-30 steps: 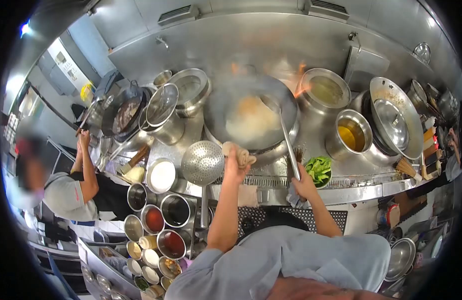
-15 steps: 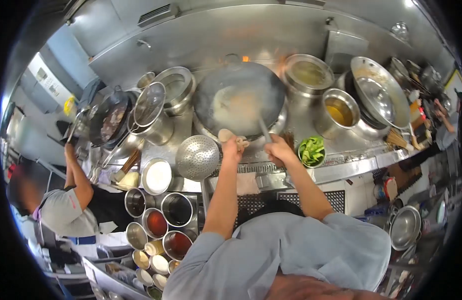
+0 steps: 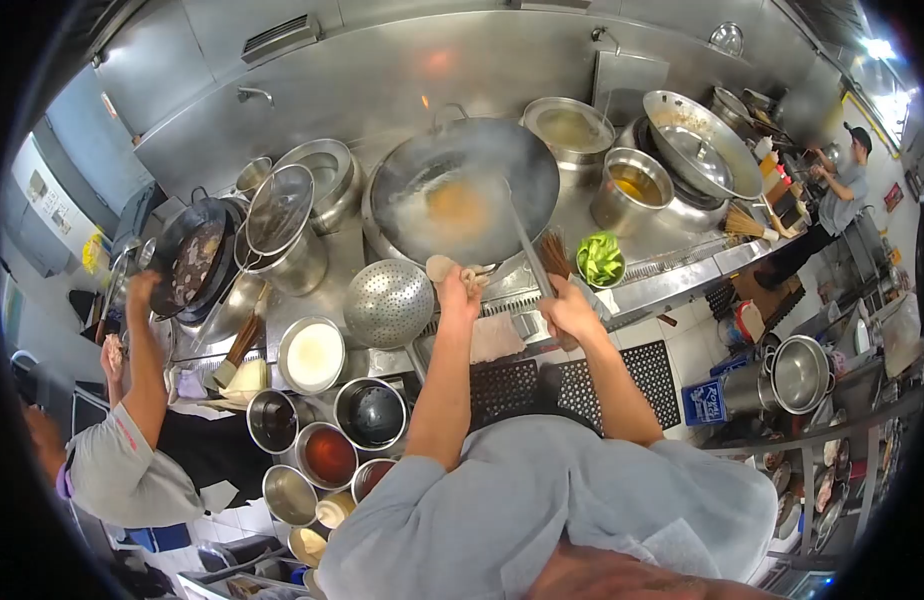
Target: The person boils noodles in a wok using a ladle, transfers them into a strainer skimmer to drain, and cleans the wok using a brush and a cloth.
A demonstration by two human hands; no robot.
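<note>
A large dark wok (image 3: 533, 160) sits on the range before me, steam rising from it. Orange-brown food in cloudy liquid (image 3: 456, 206) lies in its middle. My left hand (image 3: 458, 292) is closed around a bunched beige cloth (image 3: 441, 267) at the wok's near edge; the wok handle under it is hidden. In my right hand (image 3: 570, 312) is the handle of a long metal wok tool (image 3: 528, 245). It slants up into the wok's right side, and steam blurs its head, so ladle or spatula is unclear. A perforated strainer (image 3: 389, 303) rests left of my left hand.
A bowl of cut greens (image 3: 601, 260) and a bamboo brush (image 3: 555, 254) stand right of the wok. A pot of yellow liquid (image 3: 637, 184) is behind them. Several sauce pots (image 3: 370, 413) stand left. One co-worker (image 3: 132, 450) works at left, another person (image 3: 844, 190) at far right.
The view has shifted right. The tool's head has moved from the food to the wok's right side, and more of its shaft shows. The left co-worker's arms have moved.
</note>
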